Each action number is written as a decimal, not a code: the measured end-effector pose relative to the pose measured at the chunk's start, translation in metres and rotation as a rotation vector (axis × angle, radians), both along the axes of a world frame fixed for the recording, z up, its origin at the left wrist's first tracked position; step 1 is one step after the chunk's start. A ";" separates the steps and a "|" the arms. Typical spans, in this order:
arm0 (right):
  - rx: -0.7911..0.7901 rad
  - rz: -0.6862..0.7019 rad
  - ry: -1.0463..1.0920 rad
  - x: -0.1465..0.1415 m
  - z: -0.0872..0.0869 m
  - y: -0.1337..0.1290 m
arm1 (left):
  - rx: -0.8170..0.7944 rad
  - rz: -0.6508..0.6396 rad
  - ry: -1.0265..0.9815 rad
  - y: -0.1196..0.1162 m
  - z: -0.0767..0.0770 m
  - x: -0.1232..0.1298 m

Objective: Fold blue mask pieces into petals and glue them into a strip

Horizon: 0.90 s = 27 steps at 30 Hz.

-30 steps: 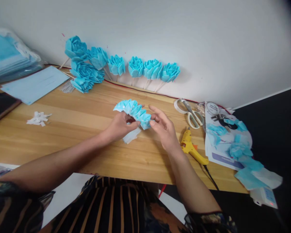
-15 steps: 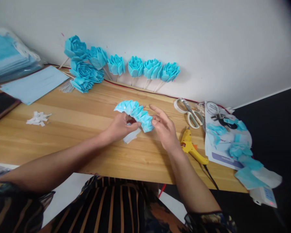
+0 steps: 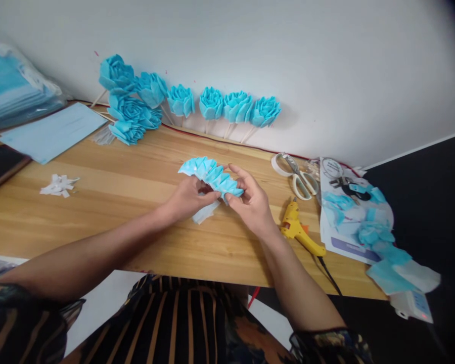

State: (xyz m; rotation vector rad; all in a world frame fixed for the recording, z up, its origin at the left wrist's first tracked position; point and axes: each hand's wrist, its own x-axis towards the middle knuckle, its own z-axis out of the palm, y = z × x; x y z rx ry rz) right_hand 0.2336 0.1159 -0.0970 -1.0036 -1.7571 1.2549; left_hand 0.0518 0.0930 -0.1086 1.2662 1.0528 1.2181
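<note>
A pleated strip of light-blue fabric (image 3: 211,172), folded into pointed overlapping petals, is held above the table between both hands. My left hand (image 3: 191,197) pinches its lower edge near the middle, thumb in front. At the strip's right end, my right hand (image 3: 252,202) has thumb and fingers closed on the last fold. Below the strip lies a small whitish piece of material (image 3: 206,212), partly hidden by my left hand. Several finished blue fabric flowers (image 3: 237,107) on sticks lean against the wall behind.
A yellow glue gun (image 3: 299,230), white-handled scissors (image 3: 305,184) and a tape roll (image 3: 282,164) lie right of my hands. Blue scraps (image 3: 375,235) cover the right corner. White clippings (image 3: 59,185), blue sheets (image 3: 56,131), a dark phone-like object (image 3: 3,167) and a plastic bag (image 3: 18,91) are left.
My right hand has moved slightly left and its fingers have closed on the strip's right end, which now tilts up and outward. My left hand keeps its hold.
</note>
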 end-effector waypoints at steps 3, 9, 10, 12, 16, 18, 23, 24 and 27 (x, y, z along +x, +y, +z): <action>-0.048 0.062 0.077 0.003 0.000 0.002 | 0.001 0.012 -0.015 0.001 0.004 -0.002; -0.042 0.026 0.132 0.003 -0.002 0.004 | 0.019 0.013 -0.015 0.002 0.002 -0.002; -0.026 0.002 0.099 0.002 -0.003 0.004 | 0.022 0.000 -0.007 0.002 0.000 -0.001; 0.019 -0.028 0.041 0.001 -0.003 0.002 | 0.027 -0.023 0.003 0.002 -0.002 0.000; 0.107 -0.046 -0.042 0.000 -0.002 -0.001 | 0.021 -0.049 -0.005 0.000 -0.003 0.002; 0.129 -0.058 -0.054 0.000 -0.001 -0.002 | 0.015 -0.058 -0.021 -0.001 -0.002 0.003; 0.077 -0.049 -0.008 0.001 -0.002 0.000 | -0.030 -0.110 -0.130 -0.002 0.007 0.001; 0.060 -0.030 0.004 0.002 -0.002 0.001 | -0.040 -0.116 -0.146 -0.001 0.010 0.000; 0.047 0.017 0.013 0.005 -0.002 0.004 | -0.054 -0.089 -0.158 0.000 0.015 -0.003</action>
